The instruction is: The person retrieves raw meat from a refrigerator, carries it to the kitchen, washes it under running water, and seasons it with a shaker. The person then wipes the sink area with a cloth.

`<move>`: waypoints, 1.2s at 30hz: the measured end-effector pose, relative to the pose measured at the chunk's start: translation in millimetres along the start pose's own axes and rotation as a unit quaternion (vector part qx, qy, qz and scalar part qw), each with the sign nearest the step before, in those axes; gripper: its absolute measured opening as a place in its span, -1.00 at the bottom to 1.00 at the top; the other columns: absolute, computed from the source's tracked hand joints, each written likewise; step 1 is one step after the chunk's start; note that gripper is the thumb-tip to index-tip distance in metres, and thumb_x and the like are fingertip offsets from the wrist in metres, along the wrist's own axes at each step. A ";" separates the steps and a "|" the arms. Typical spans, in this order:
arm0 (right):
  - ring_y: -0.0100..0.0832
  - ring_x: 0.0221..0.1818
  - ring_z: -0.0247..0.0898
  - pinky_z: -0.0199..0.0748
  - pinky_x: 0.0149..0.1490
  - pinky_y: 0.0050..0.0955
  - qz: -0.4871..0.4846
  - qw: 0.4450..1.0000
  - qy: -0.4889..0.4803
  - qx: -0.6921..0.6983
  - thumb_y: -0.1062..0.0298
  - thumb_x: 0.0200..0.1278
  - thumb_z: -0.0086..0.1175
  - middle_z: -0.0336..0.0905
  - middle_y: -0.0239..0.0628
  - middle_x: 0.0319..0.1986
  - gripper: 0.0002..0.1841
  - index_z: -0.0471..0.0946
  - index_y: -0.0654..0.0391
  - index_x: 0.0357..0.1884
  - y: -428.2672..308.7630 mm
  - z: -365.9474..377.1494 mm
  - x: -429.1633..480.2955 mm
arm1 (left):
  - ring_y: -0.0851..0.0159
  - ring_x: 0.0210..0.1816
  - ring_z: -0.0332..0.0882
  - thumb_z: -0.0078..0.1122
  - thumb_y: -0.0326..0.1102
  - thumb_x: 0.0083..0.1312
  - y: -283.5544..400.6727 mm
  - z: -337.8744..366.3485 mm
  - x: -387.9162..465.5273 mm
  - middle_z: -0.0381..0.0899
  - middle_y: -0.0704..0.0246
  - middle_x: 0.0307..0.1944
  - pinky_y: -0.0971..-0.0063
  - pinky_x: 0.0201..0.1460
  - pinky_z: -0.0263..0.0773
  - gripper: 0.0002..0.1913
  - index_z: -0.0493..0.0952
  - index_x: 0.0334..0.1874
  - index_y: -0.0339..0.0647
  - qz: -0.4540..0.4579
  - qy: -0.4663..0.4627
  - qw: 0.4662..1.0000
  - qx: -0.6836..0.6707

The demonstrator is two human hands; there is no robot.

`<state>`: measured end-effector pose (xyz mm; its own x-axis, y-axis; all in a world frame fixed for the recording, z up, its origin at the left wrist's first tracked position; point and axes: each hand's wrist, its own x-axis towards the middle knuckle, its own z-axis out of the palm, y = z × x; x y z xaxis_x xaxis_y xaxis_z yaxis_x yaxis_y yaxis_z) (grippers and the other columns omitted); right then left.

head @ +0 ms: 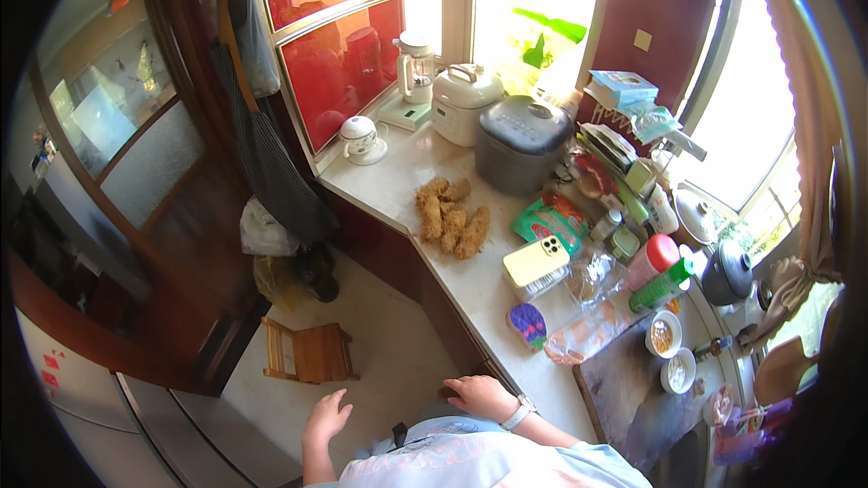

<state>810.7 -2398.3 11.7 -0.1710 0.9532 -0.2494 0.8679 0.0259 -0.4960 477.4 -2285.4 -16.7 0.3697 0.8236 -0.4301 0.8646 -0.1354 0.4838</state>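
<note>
My left hand hangs over the floor with nothing in it, its fingers apart. Close to the counter's front edge, my right hand has its fingers spread, with a white-strapped watch on the wrist. A small dark brown patch shows under the right fingertips; I cannot tell what it is. On the white countertop lie several rough, fibrous brown lumps. Beyond my right hand are a purple eggplant-shaped pad, a yellow phone on a clear box, and a clear plastic package.
A small wooden chair stands on the tiled floor. A grey rice cooker, white cooker and blender line the back. At right, two white bowls sit by a dark board, near a green spray can.
</note>
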 end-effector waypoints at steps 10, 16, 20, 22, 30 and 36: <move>-0.11 -0.20 0.56 0.52 -0.12 -0.20 -0.060 0.996 -0.048 -0.040 0.09 0.24 0.05 0.61 -0.14 -0.23 -0.54 0.46 0.12 0.11 35.7 -24.2 50.0 | 0.11 0.11 0.50 0.11 -0.18 0.29 41.7 -8.8 21.8 0.52 0.10 0.10 0.34 0.19 0.39 -0.51 0.39 0.23 -0.25 0.003 0.031 0.999 -0.030; -0.13 -0.30 0.57 0.53 -0.20 -0.19 -0.097 0.995 -0.019 -0.007 0.11 0.19 0.08 0.62 -0.14 -0.35 -0.61 0.50 0.09 0.01 35.1 -10.1 53.4 | 0.06 0.15 0.45 0.10 -0.14 0.29 18.0 -6.9 8.8 0.51 0.13 0.12 0.29 0.22 0.34 -0.52 0.41 0.22 -0.19 -0.041 0.043 0.997 -0.040; -0.11 -0.35 0.57 0.53 -0.24 -0.17 -0.090 0.996 -0.013 -0.023 0.08 0.20 0.05 0.62 -0.15 -0.42 -0.64 0.54 0.06 -0.06 30.9 -3.5 58.2 | 0.04 0.18 0.42 0.09 -0.13 0.29 -1.8 -15.8 6.5 0.49 0.13 0.14 0.28 0.26 0.31 -0.52 0.41 0.22 -0.18 -0.026 0.053 0.998 -0.016; -0.11 -0.36 0.57 0.53 -0.26 -0.17 -0.098 0.994 -0.016 -0.036 0.04 0.20 0.03 0.62 -0.16 -0.42 -0.63 0.54 0.05 -0.05 24.0 0.2 63.6 | 0.04 0.20 0.40 0.09 -0.12 0.29 -13.8 -21.8 2.3 0.47 0.14 0.16 0.27 0.28 0.28 -0.52 0.41 0.22 -0.17 -0.014 0.066 0.998 -0.007; -0.16 -0.34 0.58 0.53 -0.29 -0.19 -0.144 0.976 -0.098 -0.128 0.07 0.17 0.09 0.61 -0.18 -0.41 -0.65 0.52 0.10 -0.10 -71.3 46.0 116.9 | 0.03 0.23 0.35 0.08 -0.08 0.30 -128.3 -41.6 -80.2 0.42 0.12 0.20 0.27 0.29 0.27 -0.50 0.38 0.25 -0.12 -0.099 0.123 0.985 -0.071; -0.08 -0.33 0.56 0.53 -0.26 -0.15 -0.184 0.979 -0.091 -0.017 0.17 0.20 0.02 0.60 -0.12 -0.38 -0.57 0.42 0.08 0.10 -195.8 95.0 157.7 | -0.07 0.13 0.44 0.16 -0.07 0.22 -256.4 -55.5 -179.1 0.48 -0.01 0.11 0.19 0.18 0.37 -0.46 0.41 0.23 -0.13 -0.223 0.139 0.964 -0.035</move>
<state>569.5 -2281.7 -9.6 -0.5519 0.8084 -0.2046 0.7469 0.3701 -0.5524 170.6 -2367.6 -21.5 -0.1487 0.9086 -0.3904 0.8879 0.2964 0.3518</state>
